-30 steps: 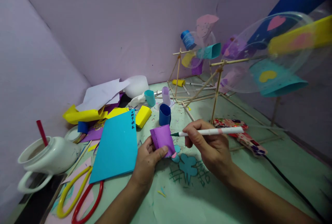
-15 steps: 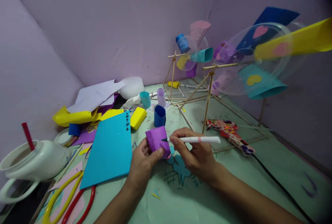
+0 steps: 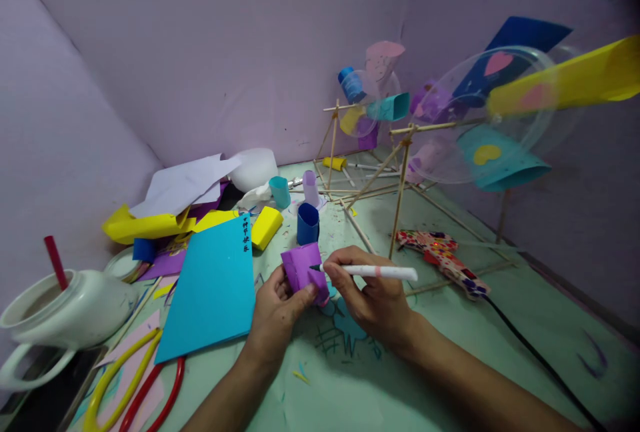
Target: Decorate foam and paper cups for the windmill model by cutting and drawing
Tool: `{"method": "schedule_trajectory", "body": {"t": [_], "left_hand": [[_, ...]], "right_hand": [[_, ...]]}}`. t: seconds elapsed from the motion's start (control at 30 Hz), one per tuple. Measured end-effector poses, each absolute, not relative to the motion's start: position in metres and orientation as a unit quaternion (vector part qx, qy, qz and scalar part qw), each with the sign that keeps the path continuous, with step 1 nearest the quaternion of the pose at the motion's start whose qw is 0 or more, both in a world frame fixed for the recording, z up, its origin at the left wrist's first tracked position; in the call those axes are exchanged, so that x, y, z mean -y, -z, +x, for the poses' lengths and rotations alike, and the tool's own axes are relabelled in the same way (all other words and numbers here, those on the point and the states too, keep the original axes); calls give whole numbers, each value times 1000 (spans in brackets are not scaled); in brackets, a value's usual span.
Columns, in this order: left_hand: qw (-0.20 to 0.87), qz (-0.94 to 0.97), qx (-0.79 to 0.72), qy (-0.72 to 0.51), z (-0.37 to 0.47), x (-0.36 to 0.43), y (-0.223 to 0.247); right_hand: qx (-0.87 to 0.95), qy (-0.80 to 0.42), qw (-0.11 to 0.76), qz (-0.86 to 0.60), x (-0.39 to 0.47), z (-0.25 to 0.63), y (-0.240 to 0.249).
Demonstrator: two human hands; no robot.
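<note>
Near the middle of the table, my left hand (image 3: 280, 312) grips a small purple paper piece (image 3: 300, 268), its thumb pressed on the lower front. My right hand (image 3: 373, 295) is closed around a white marker (image 3: 387, 273) with a pink band, held almost level. The marker's dark tip touches or nearly touches the purple paper; which of these I cannot tell. Just behind stands a dark blue paper tube (image 3: 308, 224). A yellow paper tube (image 3: 267, 227) lies to its left, and teal (image 3: 280, 192) and lilac (image 3: 310, 188) tubes are farther back.
A blue card (image 3: 213, 292), scissors with yellow (image 3: 103, 379) and red handles, and a white teapot (image 3: 75, 312) are on the left. Stick frames (image 3: 400, 199) bearing clear discs and paper cups rise behind and right. A patterned glue gun (image 3: 445, 259) trails a black cord.
My right hand and the marker have shifted slightly left, the marker's tip moving a little up and left over the purple paper. My left hand looks nearly unchanged.
</note>
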State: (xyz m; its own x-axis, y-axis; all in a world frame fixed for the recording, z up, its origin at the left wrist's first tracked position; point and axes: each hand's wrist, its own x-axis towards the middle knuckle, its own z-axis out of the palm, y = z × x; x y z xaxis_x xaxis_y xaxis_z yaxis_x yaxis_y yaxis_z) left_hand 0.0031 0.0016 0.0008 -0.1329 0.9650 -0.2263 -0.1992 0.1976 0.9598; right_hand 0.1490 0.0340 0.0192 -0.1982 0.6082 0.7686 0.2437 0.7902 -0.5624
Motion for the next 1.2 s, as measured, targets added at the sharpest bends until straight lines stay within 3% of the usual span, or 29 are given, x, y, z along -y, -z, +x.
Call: {"method": "schedule_trajectory", "body": {"t": [1.2], "left_hand": [[549,354,-550,-520,4,-2,-1]], "right_hand": [[763,-152,561,-284,-36,146,-16]]}}
